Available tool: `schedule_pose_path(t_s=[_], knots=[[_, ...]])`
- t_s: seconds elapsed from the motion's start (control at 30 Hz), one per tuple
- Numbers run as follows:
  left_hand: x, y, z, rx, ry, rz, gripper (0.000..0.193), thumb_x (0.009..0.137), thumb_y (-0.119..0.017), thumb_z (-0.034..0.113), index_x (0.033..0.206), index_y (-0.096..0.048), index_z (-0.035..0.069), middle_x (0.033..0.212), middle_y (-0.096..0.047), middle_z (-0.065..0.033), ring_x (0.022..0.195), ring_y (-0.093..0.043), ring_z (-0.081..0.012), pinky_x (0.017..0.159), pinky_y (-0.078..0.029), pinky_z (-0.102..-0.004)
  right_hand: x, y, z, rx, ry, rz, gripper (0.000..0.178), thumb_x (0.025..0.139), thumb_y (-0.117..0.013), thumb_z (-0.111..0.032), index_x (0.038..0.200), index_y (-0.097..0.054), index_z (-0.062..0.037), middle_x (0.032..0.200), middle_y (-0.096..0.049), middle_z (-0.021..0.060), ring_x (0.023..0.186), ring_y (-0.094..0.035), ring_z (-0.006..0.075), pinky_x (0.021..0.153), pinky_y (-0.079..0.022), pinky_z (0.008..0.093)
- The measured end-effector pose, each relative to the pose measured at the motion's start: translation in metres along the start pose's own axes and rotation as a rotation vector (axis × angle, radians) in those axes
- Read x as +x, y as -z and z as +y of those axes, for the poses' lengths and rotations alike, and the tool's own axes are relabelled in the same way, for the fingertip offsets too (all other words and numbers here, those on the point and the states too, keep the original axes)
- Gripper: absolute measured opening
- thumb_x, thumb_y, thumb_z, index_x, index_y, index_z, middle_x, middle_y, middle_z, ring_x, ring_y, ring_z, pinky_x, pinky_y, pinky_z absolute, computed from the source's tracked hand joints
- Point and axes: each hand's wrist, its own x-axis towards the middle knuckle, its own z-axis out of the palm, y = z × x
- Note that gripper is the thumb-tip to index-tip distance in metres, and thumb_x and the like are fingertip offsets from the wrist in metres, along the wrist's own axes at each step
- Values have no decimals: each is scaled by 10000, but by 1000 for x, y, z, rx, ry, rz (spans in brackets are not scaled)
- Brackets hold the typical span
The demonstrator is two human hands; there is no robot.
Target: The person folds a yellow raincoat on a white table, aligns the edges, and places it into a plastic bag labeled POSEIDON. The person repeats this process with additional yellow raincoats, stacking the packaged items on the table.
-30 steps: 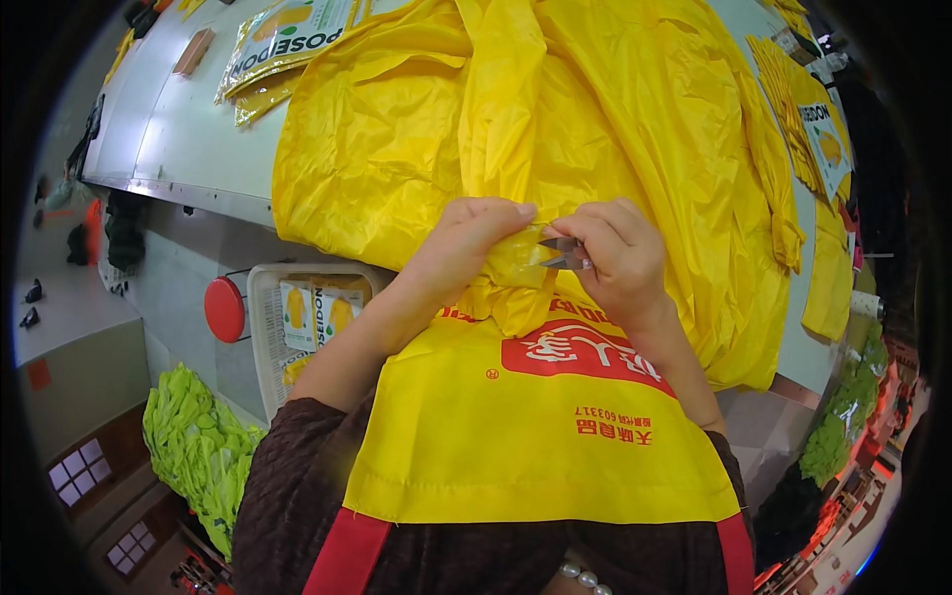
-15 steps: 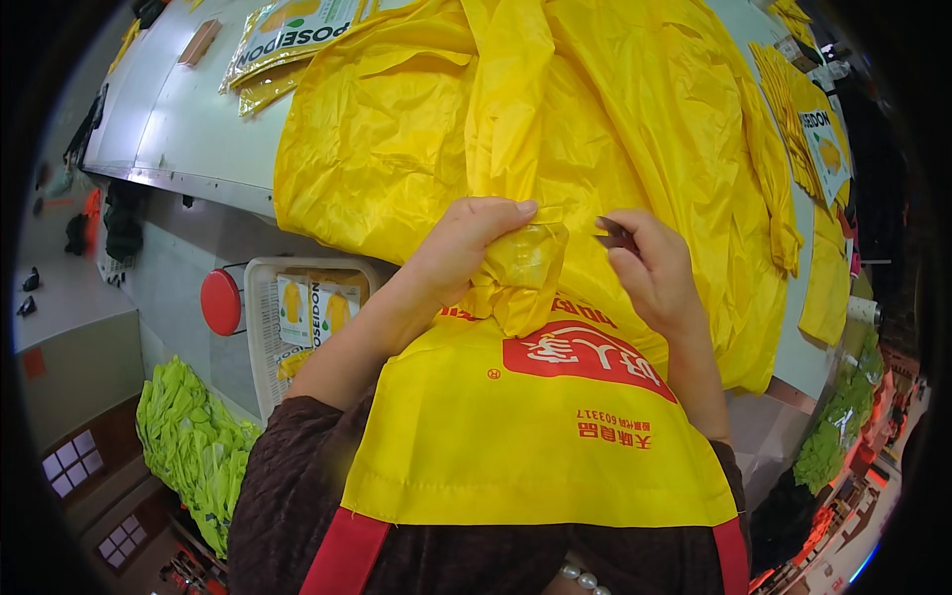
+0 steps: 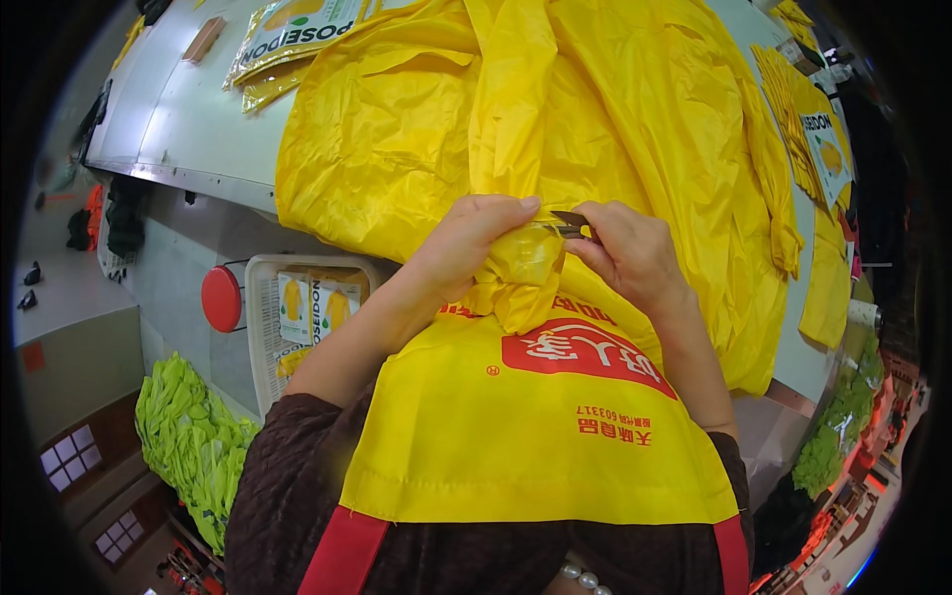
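A yellow raincoat (image 3: 387, 139) is spread over the table, one sleeve running down its middle toward me. My left hand (image 3: 474, 238) pinches this sleeve near its end, thumb on top, and the cuff (image 3: 526, 260) bunches below my fingers against my apron. In my right hand (image 3: 632, 253) is a pair of small dark thread snips (image 3: 568, 224). Their blades point left and lie at the cuff's right edge, close to my left thumb. Whether any thread lies between the blades is too small to tell.
Packaged raincoats (image 3: 293, 45) and a small brown block (image 3: 203, 40) lie at the table's far left. Left below the table are a white basket (image 3: 260, 327) of packets, a red round stool (image 3: 221, 298) and a lime-green heap (image 3: 188, 436). Folded yellow garments (image 3: 783, 109) are stacked right.
My right hand has moved left with the snips, bringing the blades from beside the cuff to its edge. My left hand keeps its hold on the sleeve.
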Motion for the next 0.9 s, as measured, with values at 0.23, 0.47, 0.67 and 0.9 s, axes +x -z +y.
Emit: schedule_pose_path(t_s=[0.23, 0.47, 0.67, 0.9], knots=[[1, 4, -2, -1, -8, -13, 296, 908, -502, 242, 914, -619, -29, 826, -661, -93, 704, -641, -146, 651, -518, -262, -1, -1, 5, 41, 64, -24, 261, 780, -665, -231, 915, -546, -43, 715, -541, 89, 574, -538, 250, 500, -423, 328], [5, 10, -3, -113, 25, -46, 299, 907, -510, 251, 966, -604, -26, 903, -654, -94, 770, -639, -157, 699, -516, -277, -12, -38, 40, 1014, -483, 49, 344, 700, -733, -149, 994, -574, -66, 718, -425, -46, 654, -397, 50, 572, -323, 193], [1, 45, -1, -26, -40, -317, 390, 817, -630, 241, 1100, -539, -12, 1072, -604, -101, 970, -581, -156, 847, -451, -291, -4, -59, 25, 1015, -570, -76, 283, 669, -781, -178, 786, -546, -73, 665, -402, -68, 597, -338, 33, 530, -284, 195], [-20, 70, -18, 740, -221, -161, 539, 638, -779, 93, 1105, -522, 13, 1042, -582, -53, 996, -536, -148, 892, -395, -268, 16, -61, 6, 526, -399, 176, 332, 684, -780, -179, 655, -469, -67, 604, -382, -40, 542, -339, 62, 481, -280, 232]])
